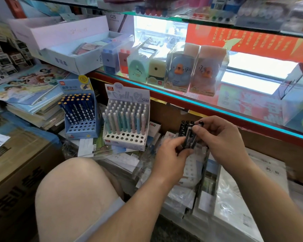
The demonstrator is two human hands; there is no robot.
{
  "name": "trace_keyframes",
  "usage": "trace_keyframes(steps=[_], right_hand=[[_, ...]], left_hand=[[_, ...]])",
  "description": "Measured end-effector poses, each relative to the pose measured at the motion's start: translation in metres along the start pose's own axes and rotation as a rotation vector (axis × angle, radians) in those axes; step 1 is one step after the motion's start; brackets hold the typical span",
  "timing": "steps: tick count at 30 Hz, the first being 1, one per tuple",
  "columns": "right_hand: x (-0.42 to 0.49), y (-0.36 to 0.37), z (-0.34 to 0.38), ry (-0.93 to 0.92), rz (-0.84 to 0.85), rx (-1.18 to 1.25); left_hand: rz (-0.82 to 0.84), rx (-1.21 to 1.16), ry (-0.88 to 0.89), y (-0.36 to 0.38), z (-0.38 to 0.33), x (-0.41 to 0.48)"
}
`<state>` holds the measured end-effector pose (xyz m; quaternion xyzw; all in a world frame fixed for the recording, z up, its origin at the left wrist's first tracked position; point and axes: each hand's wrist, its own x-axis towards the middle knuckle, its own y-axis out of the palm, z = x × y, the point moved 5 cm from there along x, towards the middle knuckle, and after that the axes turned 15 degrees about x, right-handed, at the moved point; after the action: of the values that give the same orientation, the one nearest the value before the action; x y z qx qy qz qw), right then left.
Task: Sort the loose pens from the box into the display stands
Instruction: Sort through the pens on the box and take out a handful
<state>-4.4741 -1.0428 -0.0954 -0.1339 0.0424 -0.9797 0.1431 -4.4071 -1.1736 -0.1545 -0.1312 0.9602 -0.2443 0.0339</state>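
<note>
The pens (189, 135) are a dark bundle held between both hands, low in front of the shelf (217, 110), their long axis close to upright with the caps on top. The left hand (171, 151) curls round the lower half of the bundle. The right hand (220, 137) pinches the top of one pen between thumb and forefinger, likely to draw it out. Both stands lie to the left of the grip: the white stand (126, 119) is near, the blue stand (80, 116) beside it and farther off. The left hand is therefore the nearer, but it carries the bundle, so the right would have to reach across it. Each stand has bare holes only in its front rows, so a pen can go in from above and in front, clear of the pens behind. The shelf edge runs just over the white stand's card and the knee (73, 189) bounds the low left; between them the way looks free
</note>
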Motion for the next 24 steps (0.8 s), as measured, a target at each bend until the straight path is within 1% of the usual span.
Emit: trace_keyframes(steps=[4,6,10,18,22,24], right_hand=[[-0.002,-0.016,-0.004,-0.049,-0.231,-0.016],[-0.003,-0.021,-0.009,-0.067,-0.278,-0.092],[-0.006,-0.018,-0.029,-0.036,-0.199,-0.256],[-0.005,-0.009,-0.050,0.009,-0.133,-0.364],[-0.003,-0.002,-0.061,0.069,-0.061,-0.516],[-0.005,0.001,-0.062,0.076,-0.058,-0.575]], left_hand=[[-0.095,-0.018,-0.065,-0.006,0.006,0.001],[-0.138,-0.026,-0.094,-0.009,0.009,0.002],[-0.175,-0.017,-0.118,-0.011,0.012,-0.001],[-0.190,0.036,-0.115,-0.010,0.013,0.000],[-0.180,0.054,-0.109,-0.008,0.013,0.001],[-0.175,0.047,-0.111,-0.007,0.014,0.001]])
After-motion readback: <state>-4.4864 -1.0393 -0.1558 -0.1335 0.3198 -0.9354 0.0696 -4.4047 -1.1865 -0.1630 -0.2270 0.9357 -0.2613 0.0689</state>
